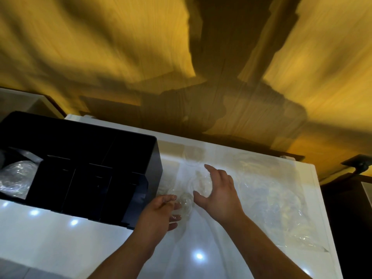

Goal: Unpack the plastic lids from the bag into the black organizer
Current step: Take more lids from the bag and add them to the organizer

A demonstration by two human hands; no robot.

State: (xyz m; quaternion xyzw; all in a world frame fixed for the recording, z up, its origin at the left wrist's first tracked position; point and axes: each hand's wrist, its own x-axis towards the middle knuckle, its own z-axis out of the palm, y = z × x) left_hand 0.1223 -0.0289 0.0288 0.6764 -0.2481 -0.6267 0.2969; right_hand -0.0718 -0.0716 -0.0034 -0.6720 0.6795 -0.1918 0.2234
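While left grip (161, 212) clasps clear lids (185, 204), right grip (219, 194) spread wide over another; contact unclear

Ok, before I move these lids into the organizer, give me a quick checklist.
1. Organizer close beside the left hand: ok.
2. Free slots: ok, the middle ones show no lids; the far-left one holds wrapped lids.
3. Right hand spread above a loose lid, not gripping it: not ok.
4. Left hand's hold on the small lid: cannot tell, blurred.
5. Bag lying on the counter at right, lids inside: ok.
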